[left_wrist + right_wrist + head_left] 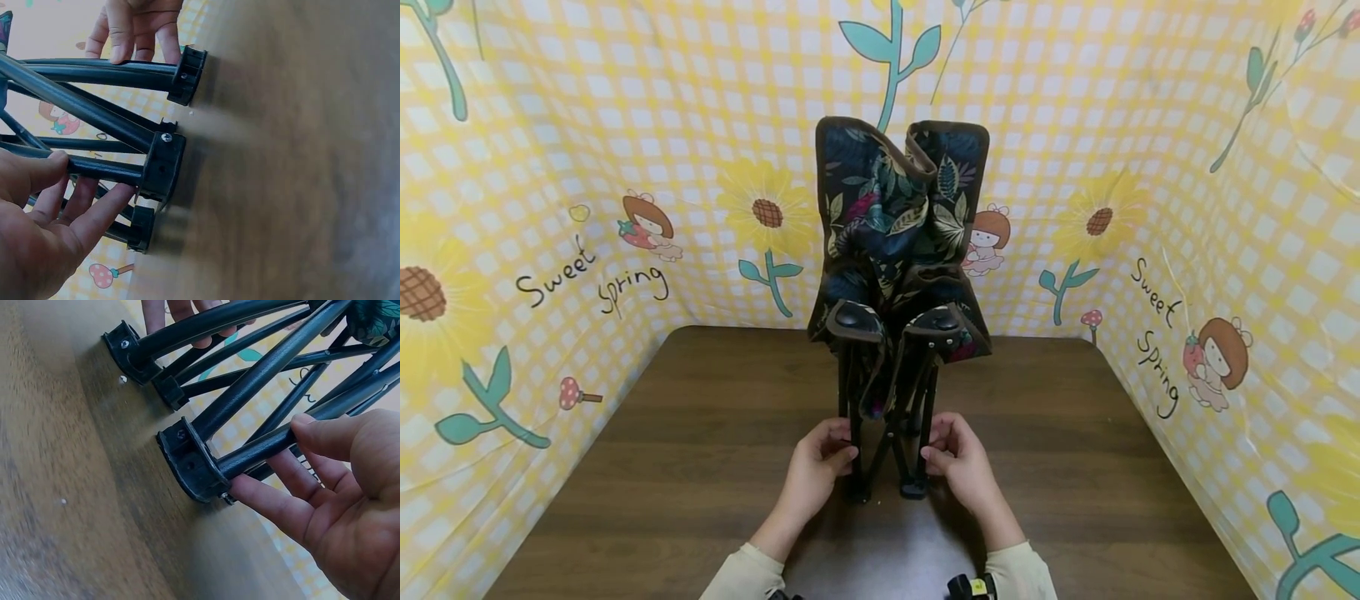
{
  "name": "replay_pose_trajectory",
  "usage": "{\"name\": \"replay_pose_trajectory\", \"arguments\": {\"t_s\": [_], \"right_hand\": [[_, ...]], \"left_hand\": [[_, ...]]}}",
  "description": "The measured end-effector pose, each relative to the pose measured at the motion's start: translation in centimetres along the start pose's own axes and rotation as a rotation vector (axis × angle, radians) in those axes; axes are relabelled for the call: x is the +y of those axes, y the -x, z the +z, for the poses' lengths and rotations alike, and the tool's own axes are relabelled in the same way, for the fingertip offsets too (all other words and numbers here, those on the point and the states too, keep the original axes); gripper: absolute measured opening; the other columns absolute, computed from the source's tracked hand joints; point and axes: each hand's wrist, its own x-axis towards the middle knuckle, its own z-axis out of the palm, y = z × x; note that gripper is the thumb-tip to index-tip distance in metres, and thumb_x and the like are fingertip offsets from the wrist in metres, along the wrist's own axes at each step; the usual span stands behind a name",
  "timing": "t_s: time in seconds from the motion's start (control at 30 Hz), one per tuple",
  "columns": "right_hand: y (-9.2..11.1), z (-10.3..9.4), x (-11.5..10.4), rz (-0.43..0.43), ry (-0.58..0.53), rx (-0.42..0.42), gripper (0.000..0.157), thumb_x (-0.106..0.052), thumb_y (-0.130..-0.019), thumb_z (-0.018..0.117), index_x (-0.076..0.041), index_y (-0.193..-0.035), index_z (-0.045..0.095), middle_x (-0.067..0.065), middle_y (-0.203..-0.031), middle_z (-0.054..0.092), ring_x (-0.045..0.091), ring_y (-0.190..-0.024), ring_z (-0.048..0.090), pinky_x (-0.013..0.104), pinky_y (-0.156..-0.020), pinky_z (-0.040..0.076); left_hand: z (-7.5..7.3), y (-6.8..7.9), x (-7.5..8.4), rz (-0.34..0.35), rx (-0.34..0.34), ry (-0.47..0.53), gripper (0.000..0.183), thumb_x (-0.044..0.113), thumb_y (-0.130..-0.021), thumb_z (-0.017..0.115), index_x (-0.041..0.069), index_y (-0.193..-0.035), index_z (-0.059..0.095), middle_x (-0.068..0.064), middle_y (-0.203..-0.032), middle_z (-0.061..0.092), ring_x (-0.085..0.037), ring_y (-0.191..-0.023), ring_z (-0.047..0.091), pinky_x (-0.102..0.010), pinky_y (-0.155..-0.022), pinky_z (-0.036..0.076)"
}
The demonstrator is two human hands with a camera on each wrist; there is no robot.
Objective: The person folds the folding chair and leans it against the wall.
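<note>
A small folding chair (pixel 887 217) with dark floral fabric stands partly folded, its black tube legs (pixel 891 442) crossing low down. My left hand (pixel 820 462) pinches the lower front-left leg between thumb and fingers, just above the plastic foot (pixel 164 164). On the other side my right hand (pixel 961 462) pinches the front-right leg the same way, close to its foot (pixel 192 459). Both wrist views show thumb and fingers on the tubes. The fabric seat and back bunch inward above the legs, hiding part of the frame.
The chair stands on a brown wooden table (pixel 700 467). A yellow checked cloth (pixel 700 100) with flowers and cartoon figures encloses the back and both sides. Small pale specks lie on the wood near the feet.
</note>
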Motion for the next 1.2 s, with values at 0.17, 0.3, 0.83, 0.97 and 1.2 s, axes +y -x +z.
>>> {"name": "replay_pose_trajectory", "arguments": {"t_s": [0.17,0.3,0.83,0.97,1.2], "right_hand": [[-0.2,0.0,0.1,-0.001,0.001,-0.006,0.036,0.011,-0.090,0.068,-0.005,-0.120,0.056,0.021,-0.101,0.059,0.022,-0.081,0.064,0.051,-0.070,0.063],[-0.3,-0.2,0.1,-0.007,0.017,-0.015,0.036,0.011,-0.091,0.068,-0.006,-0.120,0.056,0.019,-0.101,0.059,0.028,-0.081,0.065,0.050,-0.070,0.063],[-0.7,-0.2,-0.2,-0.006,0.020,0.005,0.036,0.012,-0.089,0.069,-0.007,-0.118,0.057,0.018,-0.099,0.056,0.025,-0.075,0.063,0.051,-0.068,0.062],[-0.9,-0.3,0.0,-0.017,0.027,-0.003,0.036,0.011,-0.090,0.070,-0.007,-0.117,0.057,0.019,-0.099,0.057,0.025,-0.075,0.063,0.052,-0.068,0.062],[-1.2,-0.3,0.1,-0.035,0.044,-0.016,0.037,0.012,-0.089,0.069,-0.006,-0.118,0.056,0.020,-0.099,0.058,0.024,-0.076,0.063,0.054,-0.070,0.062]], "left_hand": [[0.0,-0.2,-0.1,-0.006,0.006,0.010,0.034,-0.009,-0.092,0.069,0.003,-0.123,0.065,-0.019,-0.112,0.067,-0.025,-0.092,0.069,-0.037,-0.069,0.064],[0.3,-0.2,0.0,0.019,0.017,-0.030,0.034,-0.008,-0.091,0.070,0.003,-0.123,0.063,-0.018,-0.113,0.066,-0.028,-0.094,0.069,-0.040,-0.070,0.064],[0.8,-0.5,0.0,0.034,0.028,-0.083,0.034,-0.005,-0.093,0.070,0.007,-0.124,0.062,-0.019,-0.111,0.065,-0.030,-0.091,0.069,-0.046,-0.069,0.063],[0.8,-0.7,0.2,0.029,0.036,-0.097,0.035,-0.007,-0.092,0.069,0.005,-0.123,0.062,-0.021,-0.110,0.066,-0.031,-0.089,0.069,-0.044,-0.067,0.063],[0.9,-0.4,2.2,0.019,0.024,-0.104,0.035,-0.012,-0.093,0.065,-0.002,-0.126,0.060,-0.027,-0.109,0.063,-0.036,-0.090,0.067,-0.049,-0.071,0.062]]}}
